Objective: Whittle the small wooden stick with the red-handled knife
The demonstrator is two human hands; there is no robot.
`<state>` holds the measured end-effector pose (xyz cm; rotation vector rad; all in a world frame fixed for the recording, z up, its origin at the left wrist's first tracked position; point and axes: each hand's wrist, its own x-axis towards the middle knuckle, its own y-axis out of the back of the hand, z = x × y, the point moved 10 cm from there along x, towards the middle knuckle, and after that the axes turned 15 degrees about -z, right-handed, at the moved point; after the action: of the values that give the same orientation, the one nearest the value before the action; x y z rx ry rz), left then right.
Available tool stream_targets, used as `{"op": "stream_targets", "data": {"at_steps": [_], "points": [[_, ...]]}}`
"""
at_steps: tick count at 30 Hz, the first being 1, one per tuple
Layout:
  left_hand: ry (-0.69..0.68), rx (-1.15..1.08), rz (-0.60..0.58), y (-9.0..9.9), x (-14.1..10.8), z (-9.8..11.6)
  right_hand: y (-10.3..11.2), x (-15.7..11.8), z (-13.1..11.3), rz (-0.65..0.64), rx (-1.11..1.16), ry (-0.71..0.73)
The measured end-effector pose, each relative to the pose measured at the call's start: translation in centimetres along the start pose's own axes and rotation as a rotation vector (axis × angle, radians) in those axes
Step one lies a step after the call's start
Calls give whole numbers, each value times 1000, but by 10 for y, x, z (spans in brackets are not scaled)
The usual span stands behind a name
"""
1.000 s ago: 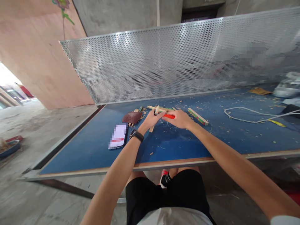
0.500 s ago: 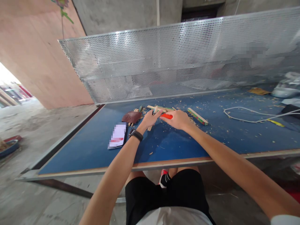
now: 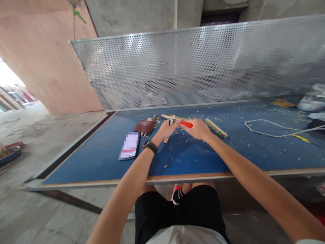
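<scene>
My left hand (image 3: 167, 129) is closed on a pale wood stick (image 3: 173, 118), with its tip poking up past the fingers. A flat wood end shows under that hand too, but I can't tell if it is the same piece. My right hand (image 3: 199, 128) is wrapped round a red tool (image 3: 187, 124). I can't make out its working end, as it is too small and the fingers are close by. Both hands are over the middle of the tabletop (image 3: 101, 166), nearer its far edge than its near edge, with the thumbs close together.

To work well here, I think my left hand needs a firm grip, so the stick can't roll. Small, soft pushes with the red tool look better than one big push, and its end should point away from my left fingers. Too much push could make it slip.

A painted stick (image 3: 216, 128) lies off to the right, with wood bits (image 3: 186, 137) all about. The phone (image 3: 130, 145) and brown sheet (image 3: 144, 126) are towards the tabletop's left edge, out of the tool's way.
</scene>
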<state>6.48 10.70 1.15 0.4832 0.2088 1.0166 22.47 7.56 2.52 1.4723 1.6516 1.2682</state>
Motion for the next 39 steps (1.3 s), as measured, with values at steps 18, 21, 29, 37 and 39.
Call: {"op": "stream_targets", "data": {"at_steps": [18, 21, 29, 37, 39], "points": [[-12, -35, -125, -7, 2, -4, -3, -3, -4, -144, 173, 139], [-14, -86, -130, -9, 2, -4, -4, -3, -4, -150, 172, 148], [-45, -129, -124, -9, 6, -7, -3, -2, -2, -146, 172, 162], [-68, -75, -166, -11, 7, -5, -4, -3, 0, -147, 143, 119], [-56, -45, -160, -10, 5, -3, -1, -3, -1, -124, 115, 91]]}}
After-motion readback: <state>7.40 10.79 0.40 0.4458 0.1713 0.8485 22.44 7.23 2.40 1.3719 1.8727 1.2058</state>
